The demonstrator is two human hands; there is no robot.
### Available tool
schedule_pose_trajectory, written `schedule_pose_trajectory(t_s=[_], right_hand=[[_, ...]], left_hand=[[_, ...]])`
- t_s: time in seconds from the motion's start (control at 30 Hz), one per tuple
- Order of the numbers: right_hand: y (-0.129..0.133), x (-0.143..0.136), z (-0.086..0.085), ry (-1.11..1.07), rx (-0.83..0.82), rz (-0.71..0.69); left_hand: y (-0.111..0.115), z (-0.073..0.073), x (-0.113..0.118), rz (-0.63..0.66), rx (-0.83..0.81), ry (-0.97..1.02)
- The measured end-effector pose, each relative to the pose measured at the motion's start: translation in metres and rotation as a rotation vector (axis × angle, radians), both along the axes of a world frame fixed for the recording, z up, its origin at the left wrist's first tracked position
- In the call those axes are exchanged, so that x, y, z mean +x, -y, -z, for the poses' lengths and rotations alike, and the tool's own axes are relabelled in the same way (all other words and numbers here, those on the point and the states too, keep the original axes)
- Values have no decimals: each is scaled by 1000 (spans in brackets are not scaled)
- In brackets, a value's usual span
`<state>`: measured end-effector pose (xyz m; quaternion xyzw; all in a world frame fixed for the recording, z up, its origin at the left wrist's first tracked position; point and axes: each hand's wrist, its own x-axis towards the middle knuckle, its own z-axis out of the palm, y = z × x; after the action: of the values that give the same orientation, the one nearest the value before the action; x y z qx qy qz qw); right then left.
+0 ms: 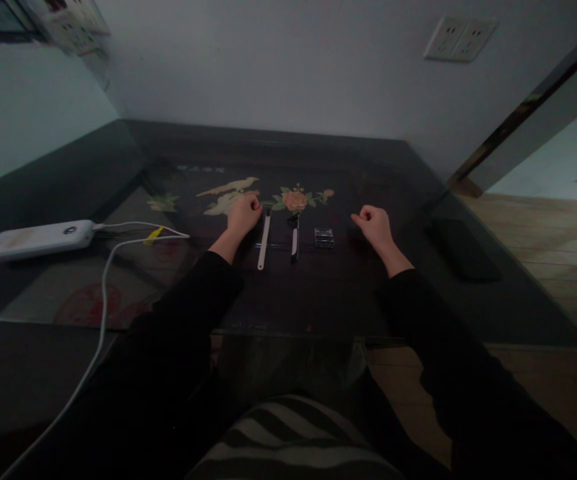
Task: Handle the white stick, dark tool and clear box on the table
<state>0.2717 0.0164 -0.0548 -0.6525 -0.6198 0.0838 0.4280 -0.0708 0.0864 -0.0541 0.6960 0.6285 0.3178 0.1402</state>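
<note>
Observation, from where I stand in the room: the person's left hand is loosely curled, fingers drawn in, resting on the dark glass-topped table just beside the upper part of a long white strip. The right hand is likewise folded into a loose fist, right of the small clear case and apart from it. No item is seen in either grip.

Layout: the strip lies lengthwise, its holed end toward the person; the black-and-white slim tool lies between strip and case, touching neither. A white power bank with its cable sits well to the left.

Stage, in my judgement: a pause, hands flanking the three items, none lifted. Any pick-up from this pose would call for uncurling the fingers; the flat strip would need a fingertip pinch at its edges, the case a light grip on its sides
</note>
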Motion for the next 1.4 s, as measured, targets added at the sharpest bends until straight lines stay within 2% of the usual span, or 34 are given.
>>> schedule_pose_trajectory(t_s=[1.4], right_hand=[[1, 0, -1, 19, -17, 4]], left_hand=[[1, -1, 0, 15, -11, -22]])
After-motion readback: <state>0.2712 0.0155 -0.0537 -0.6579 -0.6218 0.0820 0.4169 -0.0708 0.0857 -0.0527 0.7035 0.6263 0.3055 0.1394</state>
